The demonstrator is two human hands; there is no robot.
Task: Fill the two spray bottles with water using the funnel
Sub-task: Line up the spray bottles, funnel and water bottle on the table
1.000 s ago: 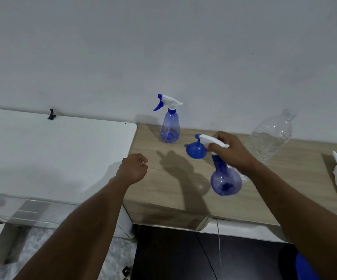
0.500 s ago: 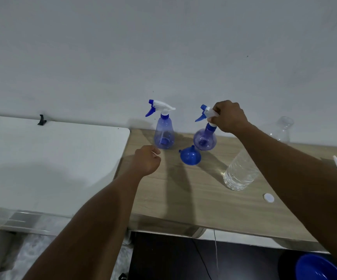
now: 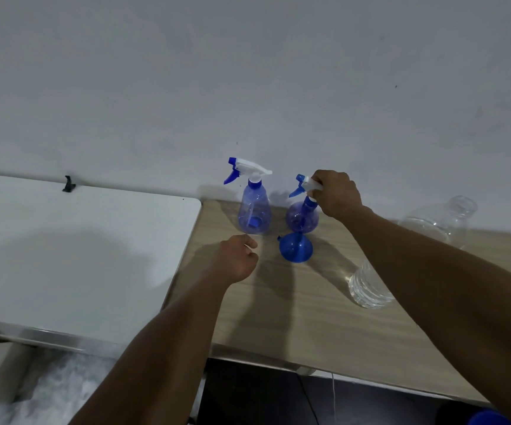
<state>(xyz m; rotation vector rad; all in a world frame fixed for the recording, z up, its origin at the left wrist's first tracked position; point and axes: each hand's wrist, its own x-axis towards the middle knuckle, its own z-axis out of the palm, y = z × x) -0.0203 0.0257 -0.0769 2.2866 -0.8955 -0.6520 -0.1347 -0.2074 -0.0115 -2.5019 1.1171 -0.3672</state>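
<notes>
Two blue spray bottles stand side by side at the frame's centre, at the back of the wooden bench [image 3: 278, 320] near the wall. The right hand [image 3: 335, 194] has its fingers clamped round the white trigger head of the right spray bottle [image 3: 301, 218]. The left spray bottle [image 3: 255, 210] stands untouched. The blue funnel [image 3: 296, 248] rests just in front of them. The left hand [image 3: 237, 259] hovers just left of the funnel, fingers curled together on nothing. A clear water bottle [image 3: 369, 291] shows at the right, partly behind the forearm. A white surface [image 3: 79, 240] adjoins the bench on the left.

two spray bottles [image 3: 255, 214] [image 3: 301, 217], one funnel [image 3: 295, 248], one clear bottle [image 3: 370, 289], two hands [image 3: 237, 260] [image 3: 336, 191].
</notes>
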